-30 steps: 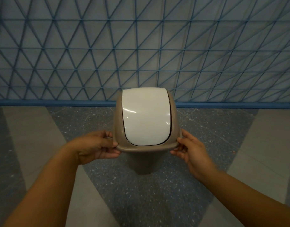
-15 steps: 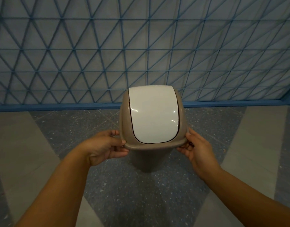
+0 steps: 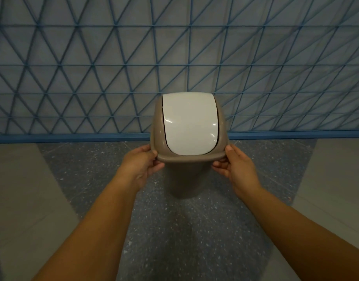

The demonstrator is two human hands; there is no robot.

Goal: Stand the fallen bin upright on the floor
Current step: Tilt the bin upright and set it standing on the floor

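Where the two bare hands meet the bin, each is closed on the lip of its brown collar: the left hand (image 3: 141, 166) has its thumb on top of the rim's near-left corner and its fingers curled underneath; the right hand (image 3: 238, 169) mirrors it at the near-right corner, thumb above, fingers tucked below the lip; both grips are closed on the rim with nothing else in them. Between the hands sits the taupe-brown plastic swing-top bin (image 3: 187, 175), so that the grip flanks its near edge and the body hangs down and away beneath the hands; the tapering body narrows toward its base, which points at the floor, and the bin reads as upright or nearly so; whether the base touches the floor I cannot tell, since the near side is in shadow. On top, the glossy white curved plastic flap lid (image 3: 189, 124) fills the collar, closed, with small highlights along its sides. Both forearms run in from the lower corners of the view. Under the bin lies the dark speckled grey floor (image 3: 195, 240), a wedge bordered left and right by paler plain tiles; beyond the bin, along the floor's far edge, a blue skirting strip (image 3: 73, 137) runs under the grey wall crossed with blue triangular lattice lines (image 3: 113, 67).
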